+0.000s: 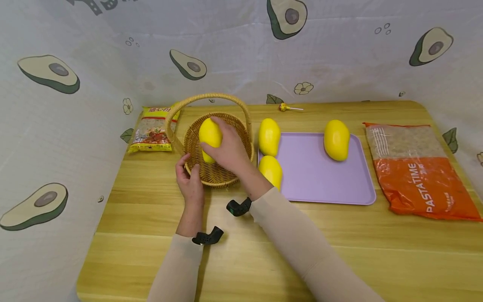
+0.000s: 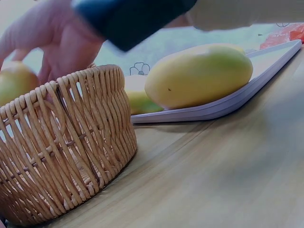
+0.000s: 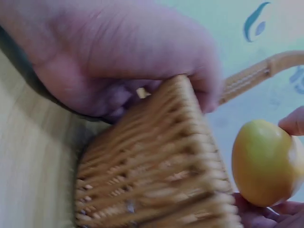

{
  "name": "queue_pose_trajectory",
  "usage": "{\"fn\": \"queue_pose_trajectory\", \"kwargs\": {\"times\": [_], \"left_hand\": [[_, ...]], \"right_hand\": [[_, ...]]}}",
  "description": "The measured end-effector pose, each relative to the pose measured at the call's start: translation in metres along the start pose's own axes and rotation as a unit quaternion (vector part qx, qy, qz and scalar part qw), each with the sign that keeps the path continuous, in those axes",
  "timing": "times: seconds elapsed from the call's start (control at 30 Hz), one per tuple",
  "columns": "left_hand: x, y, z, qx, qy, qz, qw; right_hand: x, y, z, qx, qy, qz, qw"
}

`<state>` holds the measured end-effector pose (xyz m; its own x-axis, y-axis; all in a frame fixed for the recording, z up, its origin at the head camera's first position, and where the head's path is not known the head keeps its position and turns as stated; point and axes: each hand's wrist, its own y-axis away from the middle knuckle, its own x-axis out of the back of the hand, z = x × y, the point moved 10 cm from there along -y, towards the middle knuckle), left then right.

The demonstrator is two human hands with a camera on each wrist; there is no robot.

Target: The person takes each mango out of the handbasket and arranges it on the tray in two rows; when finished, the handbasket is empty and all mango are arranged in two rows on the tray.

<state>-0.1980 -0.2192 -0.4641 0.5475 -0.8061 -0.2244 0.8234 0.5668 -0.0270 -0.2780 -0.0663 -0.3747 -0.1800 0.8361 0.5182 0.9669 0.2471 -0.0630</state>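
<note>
My right hand grips a yellow mango inside the mouth of a round wicker basket, thumb across the fruit. In the right wrist view the mango shows fingers on two sides, beyond the basket rim. My left hand holds the basket's near left side. Its thumb hooks over the rim in the right wrist view, with the other fingers against the outer wall. The basket's arched handle stands upright. Two mangoes lie along the left edge of a lilac tray.
Another mango lies at the tray's far right. An orange pasta bag lies right of the tray, and a yellow food packet left of the basket. A lollipop lies at the table's back edge, before a patterned cloth backdrop.
</note>
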Motion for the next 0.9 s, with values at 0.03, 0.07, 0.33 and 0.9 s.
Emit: {"fn": "queue_pose_trajectory", "kwargs": {"times": [0.03, 0.07, 0.33, 0.9], "left_hand": [[0.000, 0.000, 0.000, 0.000, 0.002, -0.001, 1.0000], [0.000, 0.000, 0.000, 0.000, 0.004, -0.001, 1.0000], [-0.001, 0.000, 0.001, -0.008, 0.012, -0.002, 0.9999], [-0.001, 0.003, 0.002, -0.015, 0.019, -0.003, 0.9997]], "right_hand": [[0.004, 0.003, -0.002, 0.002, -0.003, -0.002, 1.0000], [0.008, 0.006, -0.004, 0.004, -0.005, -0.004, 1.0000], [0.030, 0.030, -0.013, 0.053, -0.001, -0.039, 0.9979], [0.084, 0.111, 0.028, 0.058, -0.176, -0.159, 0.9698]]}}
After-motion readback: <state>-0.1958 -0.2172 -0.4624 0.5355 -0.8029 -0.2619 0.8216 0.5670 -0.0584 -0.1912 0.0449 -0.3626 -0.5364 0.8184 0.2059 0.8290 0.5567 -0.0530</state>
